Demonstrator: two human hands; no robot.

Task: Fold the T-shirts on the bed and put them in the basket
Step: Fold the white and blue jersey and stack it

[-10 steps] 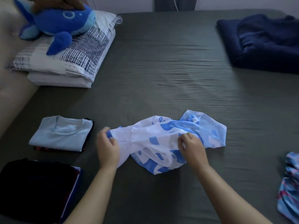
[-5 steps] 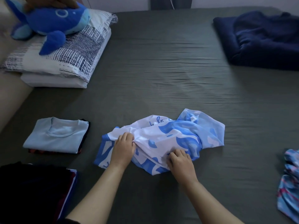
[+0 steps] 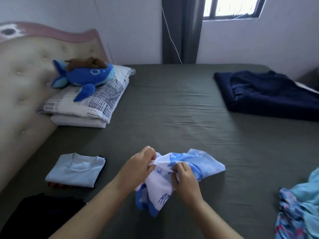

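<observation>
Grey sheets cover the bed (image 3: 172, 109), with a tufted headboard (image 3: 25, 75) along its left edge and a window (image 3: 231, 7) in the far wall. Near the bed's front edge, about midway across, both hands hold a crumpled blue-and-white T-shirt (image 3: 203, 163): the left hand (image 3: 139, 167) pinches a bunched white fold between thumb and fingers, and the right hand (image 3: 185, 180) curls its fingers into the cloth just beside it (the shirt's lower part hangs slightly lifted). A folded light-blue T-shirt (image 3: 76, 171) tops a small stack toward the front left. Dark navy fabric (image 3: 269, 94) lies at the far right corner.
</observation>
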